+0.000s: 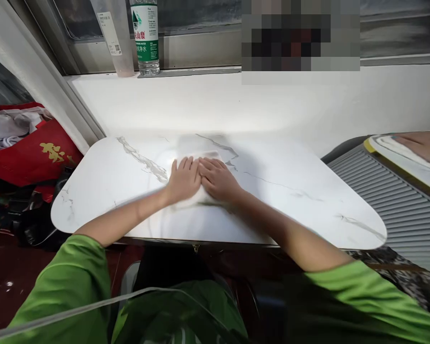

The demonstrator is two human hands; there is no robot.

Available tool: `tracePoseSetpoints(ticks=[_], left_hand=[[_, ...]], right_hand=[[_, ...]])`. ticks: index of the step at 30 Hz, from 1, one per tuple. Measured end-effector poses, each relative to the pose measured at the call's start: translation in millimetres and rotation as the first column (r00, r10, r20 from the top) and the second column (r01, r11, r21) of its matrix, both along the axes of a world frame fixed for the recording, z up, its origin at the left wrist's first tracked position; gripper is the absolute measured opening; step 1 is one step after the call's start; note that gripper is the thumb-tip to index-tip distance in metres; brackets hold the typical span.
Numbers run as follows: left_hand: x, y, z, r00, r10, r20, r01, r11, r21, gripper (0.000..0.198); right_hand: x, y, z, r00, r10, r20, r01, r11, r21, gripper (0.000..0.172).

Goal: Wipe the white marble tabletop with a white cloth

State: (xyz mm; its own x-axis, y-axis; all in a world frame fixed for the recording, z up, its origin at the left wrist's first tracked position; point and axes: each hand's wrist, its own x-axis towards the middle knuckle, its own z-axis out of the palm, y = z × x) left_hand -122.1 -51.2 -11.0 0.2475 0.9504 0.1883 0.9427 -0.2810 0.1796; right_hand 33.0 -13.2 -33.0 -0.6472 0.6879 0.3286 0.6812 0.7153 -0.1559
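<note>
Both of my hands are side by side near the middle of a white marble-patterned table [286,191]. Under them is a pale cloth [200,197], partly hidden and somewhat blurred, that looks folded. My left hand [184,179] lies palm down on the cloth with its fingers pointing away from me. My right hand [219,179] rests flat beside it, its fingertips touching the left hand. Neither hand's fingers wrap around the cloth.
On the ledge behind stand a water bottle [147,43] and a tall clear plastic cup [118,43]. A red bag [32,153] of pale items is at the left. Grey ribbed furniture [390,200] stands at the right, near another person's skin [426,145]. A pale cord [93,303] crosses below.
</note>
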Motion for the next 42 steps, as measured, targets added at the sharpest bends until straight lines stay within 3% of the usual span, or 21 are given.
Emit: tracePoseSetpoints(ticks=[3,5,9,13,22,24,27,31,35,38,42], left_hand=[[20,-48,0.2,0.998,-0.057,-0.015,0.056,0.998,-0.038,0.054],[30,-66,1.3,0.994,-0.107,-0.017,0.106,0.992,-0.065,0.057],[41,-64,1.3,0.984,-0.173,0.029,0.175,0.981,-0.079,0.056],[44,-23,-2.2,0.986,-0.147,0.075,0.152,0.986,-0.072,0.054],[32,117,0.2,0.99,-0.112,0.089,0.118,0.99,-0.075,0.049],[31,134,0.7,0.992,-0.086,0.096,0.093,0.993,-0.07,0.049],[31,143,0.1,0.993,-0.064,0.103,0.071,0.995,-0.063,0.048],[32,128,0.1,0.995,-0.056,0.08,0.061,0.996,-0.063,0.048],[44,88,1.2,0.998,-0.053,0.045,0.056,0.997,-0.053,0.049],[66,47,1.9,0.998,-0.054,0.025,0.055,0.996,-0.069,0.052],[115,-2,2.0,0.995,-0.1,0.012,0.101,0.991,-0.089,0.055]], right_hand=[[28,-54,-1.2,0.999,0.029,-0.019,-0.029,0.999,0.031,0.05],[41,-79,-1.7,0.999,0.018,-0.041,-0.016,0.998,0.054,0.051],[52,-88,-0.4,0.996,-0.044,-0.074,0.048,0.998,0.047,0.052],[51,-49,2.5,0.996,-0.055,-0.063,0.057,0.998,0.017,0.053],[25,89,2.8,0.976,-0.206,-0.074,0.202,0.978,-0.058,0.049],[20,107,3.9,0.971,-0.222,-0.085,0.216,0.974,-0.072,0.049],[17,118,5.4,0.97,-0.23,-0.082,0.224,0.972,-0.077,0.048],[20,105,7.0,0.973,-0.226,-0.036,0.223,0.972,-0.073,0.049],[37,69,6.2,0.986,-0.168,-0.007,0.167,0.985,-0.047,0.051],[66,32,1.7,0.997,-0.073,-0.026,0.073,0.997,0.008,0.051],[126,-17,-6.8,0.999,-0.014,-0.053,0.018,0.996,0.084,0.051]])
